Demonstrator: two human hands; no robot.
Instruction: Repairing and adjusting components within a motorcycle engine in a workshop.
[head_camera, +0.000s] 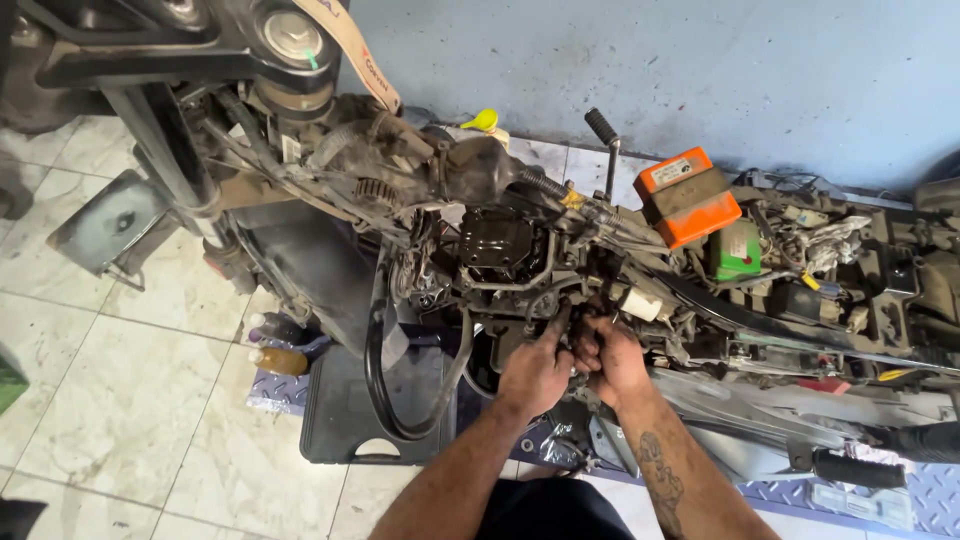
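Pale blue wall (700, 70) — scuffed, perhaps stained — above a marbled cream tile floor (130, 400).

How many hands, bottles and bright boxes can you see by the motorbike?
Hands: 2, the left hand and the right hand, both in the engine
Bottles: 2, the dark bottle and the amber bottle
Bright boxes: 2, the orange box and the green box
Total: 6

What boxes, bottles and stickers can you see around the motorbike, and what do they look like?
Orange box: on the frame's top right, rectangular, with a white label.
Green box: just below the orange one, small, with a white sticker.
Two bottles: on the floor at left, one dark, one amber.
Strap: top, beige with red lettering.
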